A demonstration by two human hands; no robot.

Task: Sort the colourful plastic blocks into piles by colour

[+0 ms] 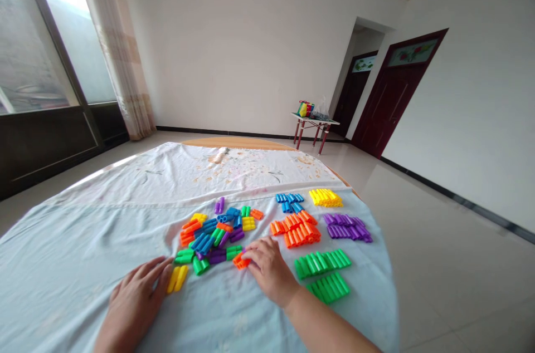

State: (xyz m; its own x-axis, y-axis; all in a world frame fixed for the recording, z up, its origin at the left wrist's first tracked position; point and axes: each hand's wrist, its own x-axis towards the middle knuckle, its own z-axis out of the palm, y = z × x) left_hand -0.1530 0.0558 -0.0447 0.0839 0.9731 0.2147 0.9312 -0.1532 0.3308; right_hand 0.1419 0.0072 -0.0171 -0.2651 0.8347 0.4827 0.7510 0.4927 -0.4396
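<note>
A mixed heap of short plastic tube blocks (215,235) in blue, green, orange, purple and yellow lies on the cloth-covered table. My right hand (270,266) is at the heap's near right edge, its fingers closed on an orange tube block (239,260); a bit of purple shows by the fingertips. To the left, my left hand (137,297) rests on the cloth with its fingers stretched out, beside a yellow tube block (178,279) and close to a green tube block (184,256). Nothing shows in that hand.
Groups sorted by colour lie at the right: blue blocks (289,202), yellow blocks (326,197), orange blocks (296,229), purple blocks (348,228) and green blocks (322,264). The tablecloth (100,230) is wrinkled. Beyond stands a small table (315,120) with bags.
</note>
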